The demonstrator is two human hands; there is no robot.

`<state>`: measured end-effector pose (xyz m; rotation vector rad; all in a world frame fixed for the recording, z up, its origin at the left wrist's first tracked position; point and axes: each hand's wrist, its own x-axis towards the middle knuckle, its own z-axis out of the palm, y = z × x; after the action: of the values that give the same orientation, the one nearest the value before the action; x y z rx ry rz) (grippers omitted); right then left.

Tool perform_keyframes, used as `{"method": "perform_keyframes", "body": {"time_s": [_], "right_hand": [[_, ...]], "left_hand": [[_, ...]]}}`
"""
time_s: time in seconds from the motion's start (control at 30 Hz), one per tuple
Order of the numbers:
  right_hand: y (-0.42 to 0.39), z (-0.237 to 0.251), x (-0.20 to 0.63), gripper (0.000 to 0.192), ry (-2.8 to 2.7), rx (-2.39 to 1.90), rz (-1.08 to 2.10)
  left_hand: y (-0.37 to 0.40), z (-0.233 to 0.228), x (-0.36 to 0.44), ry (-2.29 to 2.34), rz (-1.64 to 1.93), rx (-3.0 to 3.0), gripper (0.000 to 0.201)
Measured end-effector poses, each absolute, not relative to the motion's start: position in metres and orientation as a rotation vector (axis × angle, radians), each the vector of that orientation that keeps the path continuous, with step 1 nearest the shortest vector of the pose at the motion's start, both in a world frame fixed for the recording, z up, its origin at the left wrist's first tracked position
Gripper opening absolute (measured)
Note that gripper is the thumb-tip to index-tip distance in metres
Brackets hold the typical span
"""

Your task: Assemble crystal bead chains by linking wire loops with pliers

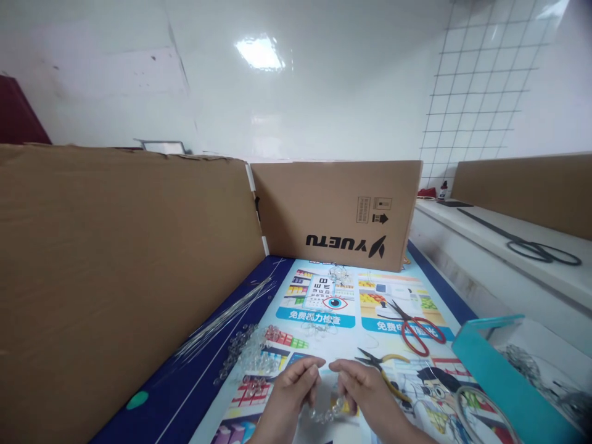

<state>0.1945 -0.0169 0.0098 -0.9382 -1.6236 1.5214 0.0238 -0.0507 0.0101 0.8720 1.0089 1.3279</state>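
Clear beads (327, 413) are being threaded at the bottom centre; left hand (287, 394) and right hand (365, 391) are both pinching the strand, so the next bead needs steady fingers.

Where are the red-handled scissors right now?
In the head view, the red-handled scissors lie on the printed table mat, right of centre, beyond the yellow-handled pliers and left of the teal box.
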Motion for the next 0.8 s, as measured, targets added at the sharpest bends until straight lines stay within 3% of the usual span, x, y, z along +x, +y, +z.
{"method": "perform_keyframes", "body": {"time_s": [0.3, 0.6, 0.8], "right_hand": [[-0.014, -0.001, 0.196, 0.038, -1.914, -0.973, 1.515], [-0.014, 0.005, 0.196, 0.034, -1.964, -1.089, 1.504], [-0.017, -0.009, 0.194, 0.05, -1.598, -1.172, 1.671]], "left_hand": [[-0.045, -0.013, 0.012, 1.058, 1.1, 1.138, 0.025], [-0.045, -0.007, 0.006, 1.181, 1.008, 1.344, 0.023], [-0.05, -0.022, 0.013, 1.283, 1.147, 1.011, 0.042]]}}
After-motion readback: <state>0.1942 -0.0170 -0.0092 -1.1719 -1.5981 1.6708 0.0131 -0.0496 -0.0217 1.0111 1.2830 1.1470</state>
